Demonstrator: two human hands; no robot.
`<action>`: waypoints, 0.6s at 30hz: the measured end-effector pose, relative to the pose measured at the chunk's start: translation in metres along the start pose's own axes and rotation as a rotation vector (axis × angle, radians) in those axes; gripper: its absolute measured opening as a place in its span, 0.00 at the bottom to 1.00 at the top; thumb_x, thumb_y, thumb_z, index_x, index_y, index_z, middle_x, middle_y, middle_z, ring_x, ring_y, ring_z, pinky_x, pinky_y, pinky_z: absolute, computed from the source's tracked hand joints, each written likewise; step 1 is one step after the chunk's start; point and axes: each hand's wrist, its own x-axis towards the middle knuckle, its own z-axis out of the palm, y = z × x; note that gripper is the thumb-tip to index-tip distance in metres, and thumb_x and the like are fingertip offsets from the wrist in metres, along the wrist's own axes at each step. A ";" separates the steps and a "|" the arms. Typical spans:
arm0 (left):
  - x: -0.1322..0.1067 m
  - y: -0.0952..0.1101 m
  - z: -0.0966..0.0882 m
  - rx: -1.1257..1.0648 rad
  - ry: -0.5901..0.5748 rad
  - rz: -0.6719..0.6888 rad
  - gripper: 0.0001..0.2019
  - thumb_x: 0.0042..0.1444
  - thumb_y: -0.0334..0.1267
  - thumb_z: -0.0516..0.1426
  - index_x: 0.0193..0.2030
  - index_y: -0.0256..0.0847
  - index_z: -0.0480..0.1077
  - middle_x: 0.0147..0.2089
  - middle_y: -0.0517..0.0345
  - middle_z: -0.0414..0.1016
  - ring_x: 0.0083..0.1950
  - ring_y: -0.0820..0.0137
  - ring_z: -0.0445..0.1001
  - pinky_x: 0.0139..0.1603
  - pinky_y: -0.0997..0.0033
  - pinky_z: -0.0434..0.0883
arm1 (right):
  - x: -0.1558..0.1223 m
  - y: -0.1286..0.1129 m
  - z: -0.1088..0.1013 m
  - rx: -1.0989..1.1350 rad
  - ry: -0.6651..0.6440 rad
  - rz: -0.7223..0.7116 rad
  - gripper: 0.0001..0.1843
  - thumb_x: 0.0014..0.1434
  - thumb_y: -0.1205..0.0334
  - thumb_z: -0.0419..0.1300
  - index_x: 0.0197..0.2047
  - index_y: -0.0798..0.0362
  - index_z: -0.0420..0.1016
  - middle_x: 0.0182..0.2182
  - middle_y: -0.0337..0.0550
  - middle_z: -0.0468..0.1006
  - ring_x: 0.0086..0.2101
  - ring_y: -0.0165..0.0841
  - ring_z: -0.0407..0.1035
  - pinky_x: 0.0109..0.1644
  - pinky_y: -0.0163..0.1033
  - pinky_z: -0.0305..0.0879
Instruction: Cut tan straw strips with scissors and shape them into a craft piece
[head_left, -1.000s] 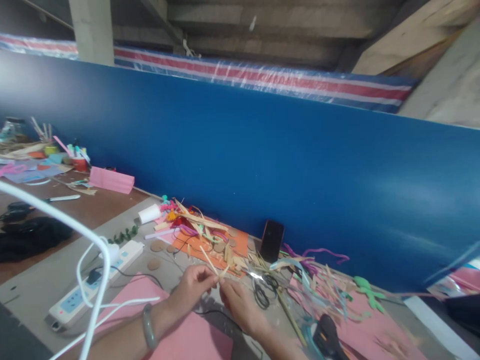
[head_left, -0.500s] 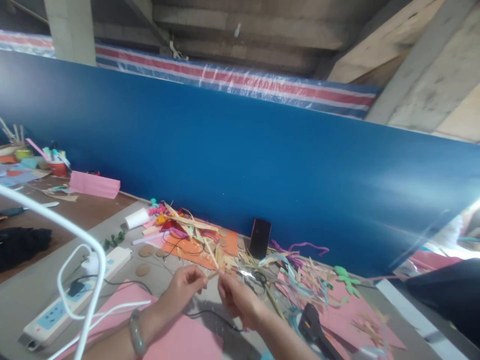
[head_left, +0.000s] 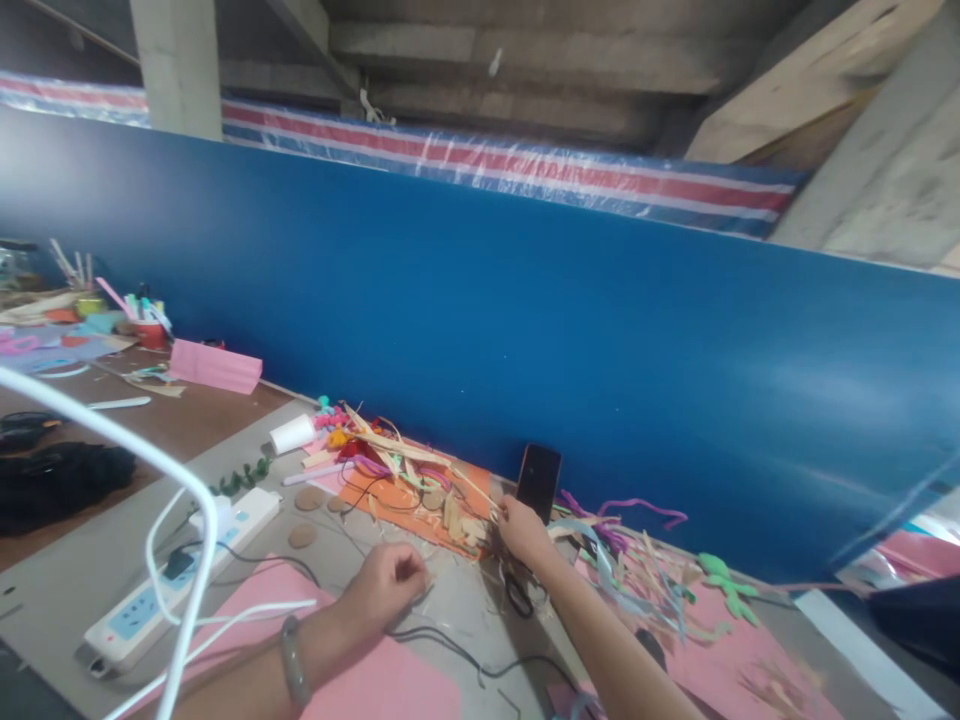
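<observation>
My left hand, with a bracelet on its wrist, hovers over the grey table beside pink paper. Its fingers curl in to the thumb, and whatever they pinch is too small to make out. Farther forward, my right hand pinches the end of a thin pale straw strip, which slants up and left over the orange paper. Just beyond that hand a dark phone leans against the blue partition. Black-handled scissors lie below my right hand, partly hidden.
A white power strip and a thick white cable occupy the left. Straw and craft scraps are heaped at the back. Ribbons and shavings cover pink paper on the right. The blue partition bounds the table.
My hands were close together over the table. The right one has moved forward and right, near the phone, while the left stays back. The view has shifted slightly.
</observation>
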 end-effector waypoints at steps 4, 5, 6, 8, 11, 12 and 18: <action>-0.002 0.003 0.000 0.110 -0.025 0.043 0.08 0.49 0.37 0.57 0.23 0.35 0.70 0.23 0.57 0.71 0.27 0.71 0.67 0.29 0.75 0.61 | 0.010 -0.004 0.004 -0.078 0.024 -0.047 0.10 0.55 0.73 0.54 0.37 0.58 0.77 0.35 0.52 0.77 0.36 0.39 0.71 0.39 0.37 0.57; -0.003 0.003 0.000 0.124 -0.034 0.044 0.08 0.49 0.37 0.56 0.23 0.35 0.70 0.23 0.57 0.72 0.27 0.71 0.67 0.29 0.75 0.60 | 0.010 -0.008 0.003 -0.088 0.037 -0.069 0.10 0.55 0.72 0.55 0.37 0.58 0.77 0.37 0.53 0.77 0.37 0.39 0.71 0.41 0.38 0.57; -0.003 0.003 0.000 0.132 -0.044 0.041 0.08 0.49 0.37 0.56 0.24 0.35 0.70 0.23 0.57 0.72 0.27 0.71 0.67 0.29 0.75 0.60 | 0.007 -0.013 0.001 -0.094 0.053 -0.096 0.10 0.55 0.71 0.55 0.38 0.59 0.77 0.38 0.54 0.76 0.39 0.40 0.71 0.42 0.38 0.58; -0.004 0.002 0.000 0.136 -0.063 0.028 0.08 0.49 0.37 0.56 0.24 0.35 0.71 0.23 0.58 0.72 0.27 0.71 0.67 0.28 0.75 0.60 | -0.005 -0.029 -0.004 -0.085 0.080 -0.175 0.10 0.57 0.70 0.55 0.39 0.57 0.76 0.40 0.52 0.76 0.42 0.39 0.70 0.46 0.39 0.58; -0.004 0.000 0.002 0.166 -0.072 0.046 0.06 0.47 0.35 0.56 0.24 0.36 0.71 0.22 0.59 0.70 0.26 0.72 0.66 0.27 0.75 0.59 | -0.045 -0.061 -0.020 -0.022 0.107 -0.336 0.10 0.61 0.64 0.52 0.40 0.51 0.75 0.42 0.47 0.76 0.46 0.38 0.67 0.51 0.39 0.57; -0.005 0.000 0.003 0.183 -0.077 0.063 0.06 0.47 0.35 0.56 0.23 0.36 0.72 0.21 0.60 0.70 0.26 0.72 0.66 0.27 0.75 0.59 | -0.064 -0.072 -0.027 0.070 0.131 -0.448 0.10 0.61 0.63 0.52 0.39 0.50 0.75 0.41 0.48 0.76 0.46 0.40 0.68 0.52 0.42 0.57; -0.011 0.003 0.004 0.194 -0.093 0.074 0.09 0.50 0.36 0.56 0.23 0.36 0.71 0.22 0.60 0.71 0.26 0.73 0.65 0.28 0.75 0.60 | -0.177 -0.099 -0.058 0.544 -0.387 -0.575 0.07 0.57 0.53 0.57 0.37 0.38 0.76 0.25 0.43 0.75 0.34 0.43 0.69 0.39 0.48 0.61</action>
